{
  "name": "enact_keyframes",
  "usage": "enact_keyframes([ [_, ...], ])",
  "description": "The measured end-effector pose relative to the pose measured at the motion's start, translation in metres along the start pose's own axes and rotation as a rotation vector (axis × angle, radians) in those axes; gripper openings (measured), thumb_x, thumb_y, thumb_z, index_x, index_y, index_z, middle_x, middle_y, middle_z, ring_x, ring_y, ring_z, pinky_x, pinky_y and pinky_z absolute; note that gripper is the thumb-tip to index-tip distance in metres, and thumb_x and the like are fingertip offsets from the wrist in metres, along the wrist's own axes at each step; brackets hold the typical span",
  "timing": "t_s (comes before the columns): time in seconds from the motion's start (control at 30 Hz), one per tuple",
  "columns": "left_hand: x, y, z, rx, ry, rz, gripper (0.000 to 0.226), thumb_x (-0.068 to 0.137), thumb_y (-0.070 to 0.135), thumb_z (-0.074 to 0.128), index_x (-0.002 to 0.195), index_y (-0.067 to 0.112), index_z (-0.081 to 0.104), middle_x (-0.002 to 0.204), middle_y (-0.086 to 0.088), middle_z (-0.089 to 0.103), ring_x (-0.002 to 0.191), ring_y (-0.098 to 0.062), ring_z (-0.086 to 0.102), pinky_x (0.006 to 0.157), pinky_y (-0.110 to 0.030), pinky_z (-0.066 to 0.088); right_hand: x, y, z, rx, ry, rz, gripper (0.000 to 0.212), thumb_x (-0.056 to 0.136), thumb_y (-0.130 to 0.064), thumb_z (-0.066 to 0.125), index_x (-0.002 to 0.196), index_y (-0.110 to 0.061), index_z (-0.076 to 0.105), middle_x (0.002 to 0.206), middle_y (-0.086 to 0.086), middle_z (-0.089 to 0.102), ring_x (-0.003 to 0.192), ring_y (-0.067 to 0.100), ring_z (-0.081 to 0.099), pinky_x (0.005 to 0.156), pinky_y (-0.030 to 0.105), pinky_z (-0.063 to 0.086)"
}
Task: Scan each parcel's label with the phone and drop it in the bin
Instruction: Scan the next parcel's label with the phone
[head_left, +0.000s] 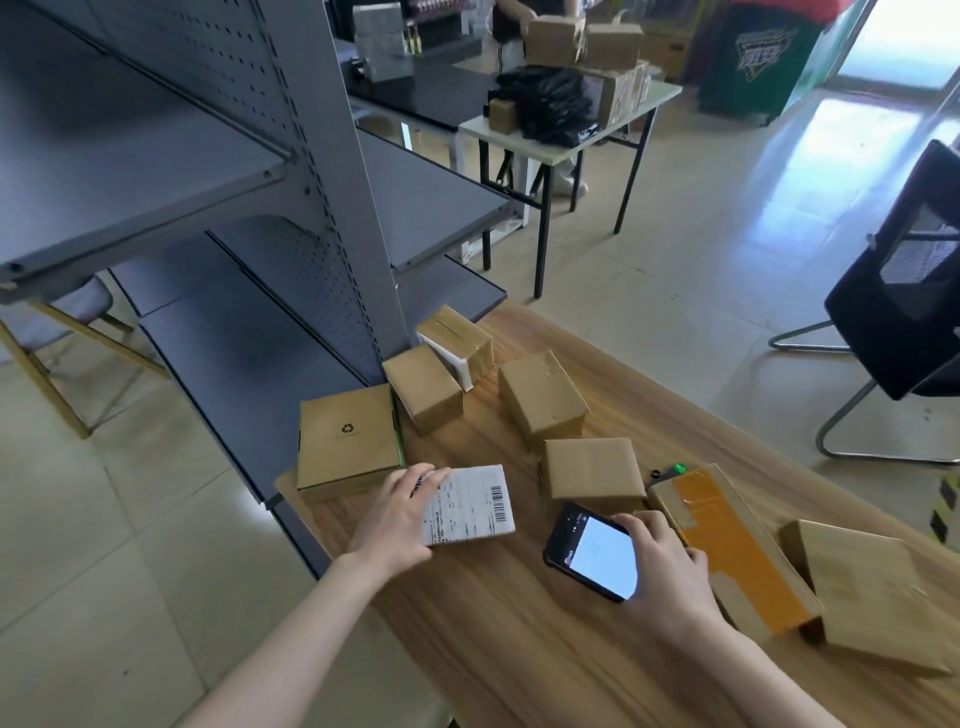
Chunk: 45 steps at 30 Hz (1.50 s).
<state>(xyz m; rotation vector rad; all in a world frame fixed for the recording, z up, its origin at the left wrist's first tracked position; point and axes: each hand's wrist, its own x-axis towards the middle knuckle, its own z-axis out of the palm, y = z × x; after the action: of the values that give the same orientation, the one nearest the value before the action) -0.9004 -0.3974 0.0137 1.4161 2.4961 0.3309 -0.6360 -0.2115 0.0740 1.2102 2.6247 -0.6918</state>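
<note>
- The left hand (397, 512) grips the labelled parcel (475, 501) by its left edge, label up, on the wooden table (519, 649).
- The right hand (670, 569) holds the phone (595, 553), screen lit, at that parcel's 3 o'clock.
- Plain brown parcels (589, 467) lie from the phone's 11 to 3 o'clock.

Grey shelving (332, 156) left of a wooden table (519, 649), black chair (893, 312) to its right, white table (655, 96) with black bags (550, 104) behind.
</note>
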Motion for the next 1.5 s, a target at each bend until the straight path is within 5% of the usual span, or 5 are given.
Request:
enact_keyframes([
  [0.33,-0.032,0.003,-0.006,0.035,0.007,0.051,0.096,0.068,0.018,0.079,0.149,0.024,0.027,0.145,0.001,0.023,0.135,-0.017,0.023,0.110,-0.029,0.035,-0.008,0.007,0.003,-0.277,0.043,-0.093,0.091,0.075,-0.029,0.077,0.149,-0.029,0.024,0.151,-0.001,0.028,0.141,0.020,0.026,0.112,0.046,0.026],
  [0.87,-0.034,0.062,-0.011,0.097,-0.044,0.247,0.087,0.073,0.022,0.075,0.147,0.025,0.029,0.146,0.001,0.028,0.135,-0.017,0.025,0.093,-0.038,0.051,-0.066,0.073,0.007,-0.191,0.095,0.024,0.092,0.075,-0.029,0.078,0.149,-0.030,0.023,0.152,0.000,0.026,0.140,0.021,0.026,0.112,0.049,0.025],
  [1.03,-0.026,0.114,0.012,0.046,-0.031,0.398,0.088,0.069,0.039,0.078,0.145,0.024,0.035,0.143,0.000,0.032,0.130,-0.018,0.032,0.101,-0.034,0.046,-0.112,0.111,0.005,0.044,0.126,0.240,0.097,0.069,-0.031,0.081,0.147,-0.029,0.024,0.147,-0.004,0.030,0.136,0.017,0.033,0.110,0.045,0.030],
  [1.27,0.004,0.243,0.051,-0.124,-0.031,0.636,0.086,0.066,0.043,0.084,0.140,0.026,0.043,0.143,-0.002,0.035,0.131,-0.020,0.036,0.095,-0.039,0.053,-0.217,0.187,0.013,0.401,0.297,0.705,0.095,0.054,-0.033,0.081,0.138,-0.033,0.035,0.129,-0.012,0.036,0.120,0.009,0.046,0.086,0.031,0.035],
  [1.5,0.011,0.392,0.108,-0.195,-0.236,0.952,0.087,0.064,0.046,0.078,0.140,0.040,0.036,0.145,0.009,0.023,0.135,-0.015,0.024,0.102,-0.034,0.044,-0.367,0.214,0.076,0.674,0.555,1.199,0.091,0.047,-0.022,0.083,0.130,-0.024,0.044,0.114,-0.010,0.034,0.096,0.009,0.045,0.068,0.019,0.036],
])
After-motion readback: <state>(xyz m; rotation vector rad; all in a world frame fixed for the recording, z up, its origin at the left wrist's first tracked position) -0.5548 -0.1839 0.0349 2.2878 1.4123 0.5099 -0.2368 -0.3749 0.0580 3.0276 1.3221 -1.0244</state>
